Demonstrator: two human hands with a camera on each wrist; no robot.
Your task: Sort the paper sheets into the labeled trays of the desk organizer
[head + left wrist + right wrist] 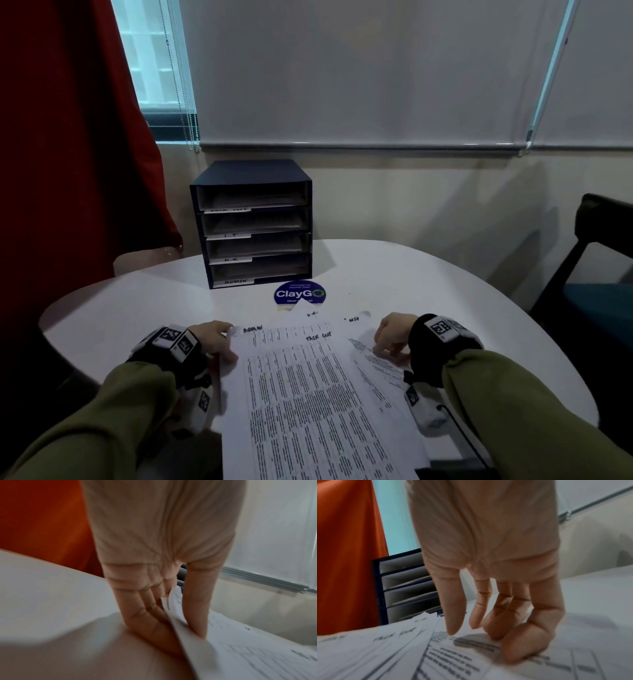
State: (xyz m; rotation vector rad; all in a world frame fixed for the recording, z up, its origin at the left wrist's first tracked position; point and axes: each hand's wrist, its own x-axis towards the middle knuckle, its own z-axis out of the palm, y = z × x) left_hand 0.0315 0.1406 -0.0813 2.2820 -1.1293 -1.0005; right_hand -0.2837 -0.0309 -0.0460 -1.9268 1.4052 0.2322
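A fanned pile of printed paper sheets (308,394) lies on the white round table (428,291) in front of me, with handwritten headings such as ADMIN and TASK LIST. My left hand (222,346) pinches the pile's left edge: in the left wrist view the thumb lies on top of the sheets (240,649) and the fingers sit under them. My right hand (387,346) rests its fingertips on the right-hand sheets (402,649), gripping nothing. The dark blue desk organizer (253,222) stands behind, its four trays labelled TASK LIST, I.T., H.R. and ADMIN, each with papers inside.
A round blue ClayGo sticker (299,293) lies between the organizer and the pile. A red curtain (68,171) hangs at the left beside the table edge. A dark chair (599,274) stands at the right. The wall and window blinds are close behind the organizer.
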